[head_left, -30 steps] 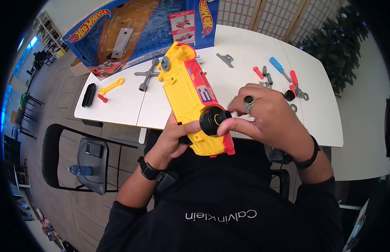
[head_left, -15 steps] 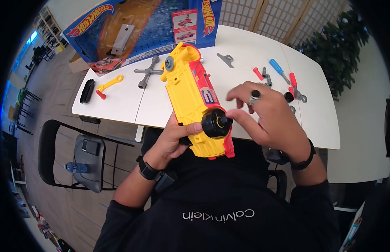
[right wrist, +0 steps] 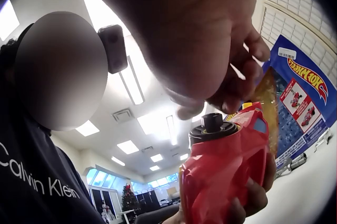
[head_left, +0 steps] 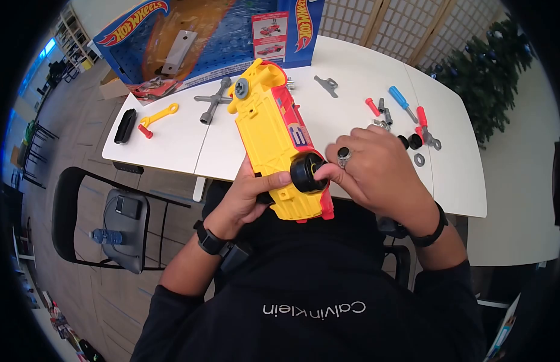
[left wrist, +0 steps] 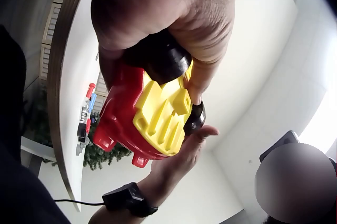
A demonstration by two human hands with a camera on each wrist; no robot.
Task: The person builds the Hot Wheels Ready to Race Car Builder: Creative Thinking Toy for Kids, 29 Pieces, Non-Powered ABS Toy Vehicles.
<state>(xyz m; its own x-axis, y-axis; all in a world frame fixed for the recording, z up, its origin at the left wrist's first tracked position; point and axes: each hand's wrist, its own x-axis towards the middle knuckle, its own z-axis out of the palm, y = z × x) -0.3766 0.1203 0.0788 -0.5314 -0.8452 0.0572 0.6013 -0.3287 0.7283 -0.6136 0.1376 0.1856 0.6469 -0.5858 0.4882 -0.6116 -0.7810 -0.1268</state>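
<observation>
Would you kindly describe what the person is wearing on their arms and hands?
The dark sleeves end near the elbows. Each wrist wears a black strap with a boxy dark device; a thin black cable leads from the right wrist's device. The right hand wears a silvery ring with a black top.

Dark Calvin Klein shirt (head_left: 316, 271), ring (head_left: 344, 155), black wristbands (head_left: 431, 234)

Right hand (head_left: 376, 170) closer to the black wheel (head_left: 302, 174) than half a second ago
</observation>
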